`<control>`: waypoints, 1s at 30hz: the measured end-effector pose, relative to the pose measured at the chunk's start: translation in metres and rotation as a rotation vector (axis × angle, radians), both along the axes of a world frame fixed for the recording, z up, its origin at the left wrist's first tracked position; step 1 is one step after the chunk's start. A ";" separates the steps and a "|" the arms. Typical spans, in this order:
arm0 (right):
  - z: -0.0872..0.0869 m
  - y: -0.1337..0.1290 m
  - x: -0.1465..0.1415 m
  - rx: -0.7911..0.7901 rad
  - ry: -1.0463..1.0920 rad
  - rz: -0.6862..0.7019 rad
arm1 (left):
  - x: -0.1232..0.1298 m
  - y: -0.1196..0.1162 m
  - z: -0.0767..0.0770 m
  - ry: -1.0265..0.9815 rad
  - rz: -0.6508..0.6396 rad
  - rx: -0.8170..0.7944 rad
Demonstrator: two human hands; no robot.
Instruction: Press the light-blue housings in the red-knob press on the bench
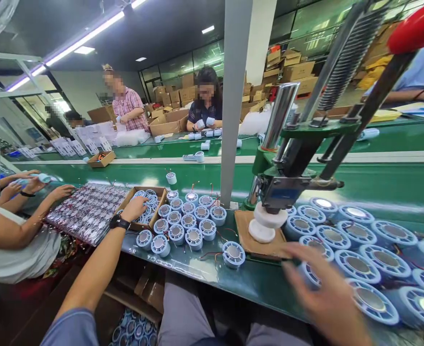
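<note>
My left hand [135,209], with a black watch on its wrist, reaches into a cardboard box of light blue rings [150,211]; its fingertips are among the rings, and any grip is too small to tell. My right hand [320,283], blurred, is spread above the front edge, beside several round blue motor units [356,266]. A hand press [284,187] with a red handle stands between the hands, its white pad just over a white disc [261,231] on a brown board [243,226]. One blue unit with wires [233,254] sits left of the board.
More blue units [188,221] stand between box and press. A tray of wired parts [89,211] lies left, near a co-worker's hands. A grey post [230,105] rises behind the bench. Two people work across the green table [143,168]. Boxed parts [134,329] sit below.
</note>
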State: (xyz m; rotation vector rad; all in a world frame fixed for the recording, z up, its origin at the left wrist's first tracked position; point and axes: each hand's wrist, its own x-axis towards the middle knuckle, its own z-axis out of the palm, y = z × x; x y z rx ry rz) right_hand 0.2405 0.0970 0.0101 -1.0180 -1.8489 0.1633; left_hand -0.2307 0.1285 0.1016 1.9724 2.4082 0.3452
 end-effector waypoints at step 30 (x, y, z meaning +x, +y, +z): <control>-0.044 -0.040 -0.027 -0.246 0.140 0.126 | 0.229 -0.083 -0.108 -0.331 -0.521 0.120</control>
